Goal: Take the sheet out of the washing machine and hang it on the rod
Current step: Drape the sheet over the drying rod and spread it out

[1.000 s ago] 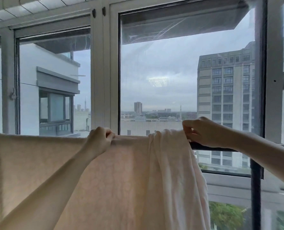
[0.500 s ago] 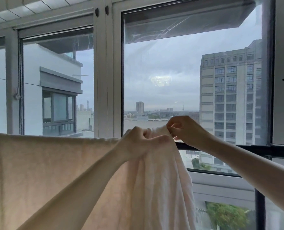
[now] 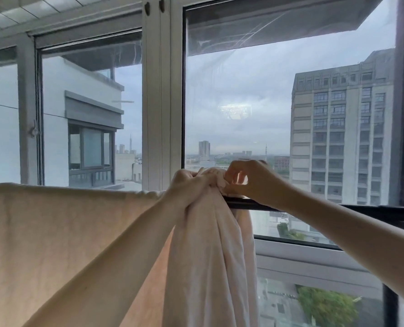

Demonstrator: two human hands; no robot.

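1. The sheet [image 3: 61, 232] is already out of the washing machine and hangs over the rod [image 3: 314, 208] in front of the window [image 3: 238, 102]. The machine itself is not in view.
2. On the left the sheet lies spread and flat along the rod. Near the middle it is gathered into a thick bunch that hangs down.
3. The left hand [image 3: 191, 185] grips the top of this bunch with curled fingers. The right hand [image 3: 250, 180] pinches the cloth just beside it.
4. To the right of the hands the rod is bare.
5. I judge that what is left is to spread the bunch to the right.
6. The long axis of the sheet runs left to right along the rod, and its sides hang down.
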